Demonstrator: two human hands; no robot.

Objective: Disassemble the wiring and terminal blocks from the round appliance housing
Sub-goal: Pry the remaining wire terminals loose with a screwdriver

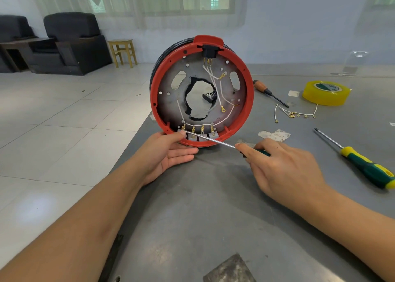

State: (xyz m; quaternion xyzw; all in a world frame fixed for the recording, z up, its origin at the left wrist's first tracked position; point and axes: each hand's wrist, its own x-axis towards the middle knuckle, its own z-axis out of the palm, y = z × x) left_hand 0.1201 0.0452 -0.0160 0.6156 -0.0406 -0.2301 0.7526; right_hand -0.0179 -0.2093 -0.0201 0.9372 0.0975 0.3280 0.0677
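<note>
At frame centre the round housing (202, 93) stands on edge on the counter (192, 207), left hand (168, 151) cupping its rim, right hand (284, 164) holding a screwdriver (213, 139); I'd lever gently at the leftmost terminal (183, 127), bracing firmly.

Most of the green handle of the thin steel screwdriver (215, 141) is buried under the right hand (284, 164), so only a sliver of it peeks out past the fingers. Its tip is lost among the brass spade connectors on the grey terminal blocks (197, 136), just above the left hand's (168, 153) thumb; can't tell what it's actually touching. The fingertips of that hand disappear under the round red plastic housing (202, 89), whose back side is hidden. Off to the right of the grip, the green and yellow screwdriver (363, 166) gets clipped by the frame edge. The label print on the yellow tape roll (326, 93) is too small to read.
</note>
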